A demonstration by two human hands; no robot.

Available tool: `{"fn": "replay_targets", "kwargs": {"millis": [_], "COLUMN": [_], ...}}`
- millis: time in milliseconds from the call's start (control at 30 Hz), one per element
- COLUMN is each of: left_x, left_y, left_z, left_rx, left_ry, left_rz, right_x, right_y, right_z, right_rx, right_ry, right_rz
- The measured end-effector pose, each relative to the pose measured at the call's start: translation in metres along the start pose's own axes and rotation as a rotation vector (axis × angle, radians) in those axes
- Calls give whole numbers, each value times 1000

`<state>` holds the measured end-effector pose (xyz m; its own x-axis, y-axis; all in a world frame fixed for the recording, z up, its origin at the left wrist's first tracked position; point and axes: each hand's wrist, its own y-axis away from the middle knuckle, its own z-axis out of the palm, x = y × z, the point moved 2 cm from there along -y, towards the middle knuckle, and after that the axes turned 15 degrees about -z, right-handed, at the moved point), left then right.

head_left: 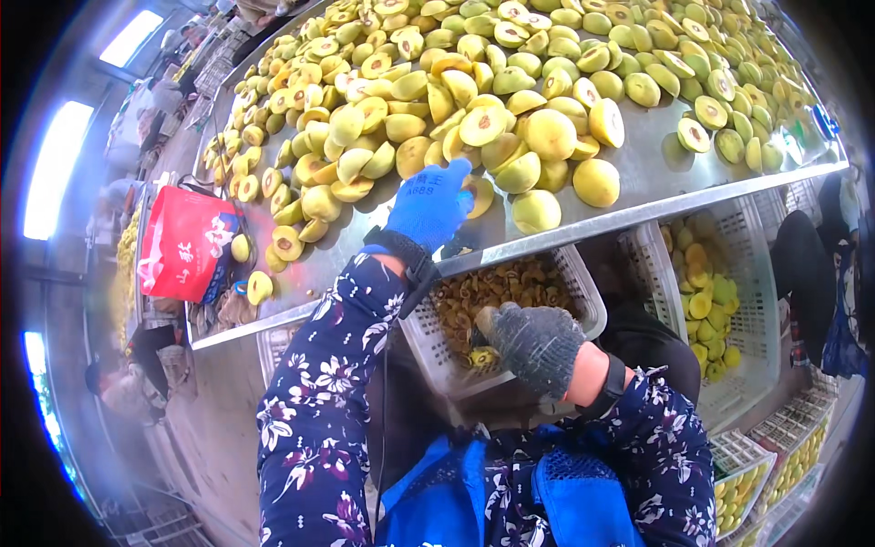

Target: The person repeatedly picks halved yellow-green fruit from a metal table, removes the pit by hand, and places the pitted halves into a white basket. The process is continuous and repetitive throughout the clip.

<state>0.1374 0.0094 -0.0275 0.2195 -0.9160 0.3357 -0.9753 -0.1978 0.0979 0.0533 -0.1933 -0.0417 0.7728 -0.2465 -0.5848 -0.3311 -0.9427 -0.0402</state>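
Note:
My left hand (428,210), in a blue knit glove, reaches over the near edge of the metal table (565,223). Its fingers curl at a yellow peach half (478,196), which shows between the fingertips and thumb. Many more peach halves (483,125) are heaped beyond it, some with reddish-brown centres facing up. My right hand (538,346), in a dark grey glove, is closed above a white crate (592,305) of brown scraps (510,278). What its fingers hold, if anything, is hidden. Just below them a yellow-green piece of fruit (483,356) shows in the crate.
A red bag (187,242) lies at the table's left end, near a few loose halves. To my right stands a white crate (756,301) with yellow fruit pieces (711,310). More fruit crates (775,456) sit at the lower right. The table has a raised metal rim.

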Motion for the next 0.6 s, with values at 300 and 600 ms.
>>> {"fn": "replay_targets", "kwargs": {"millis": [300,600], "left_x": [-7,-13], "left_y": [-1,6], "left_z": [30,28], "left_rx": [-73,-235], "left_ry": [208,711], "left_rz": [14,-194], "right_x": [28,24], "right_y": [-7,-16], "right_z": [-26,-43], "right_rx": [697,779], "right_ry": [-39,-377], "right_rz": [18,144]}}
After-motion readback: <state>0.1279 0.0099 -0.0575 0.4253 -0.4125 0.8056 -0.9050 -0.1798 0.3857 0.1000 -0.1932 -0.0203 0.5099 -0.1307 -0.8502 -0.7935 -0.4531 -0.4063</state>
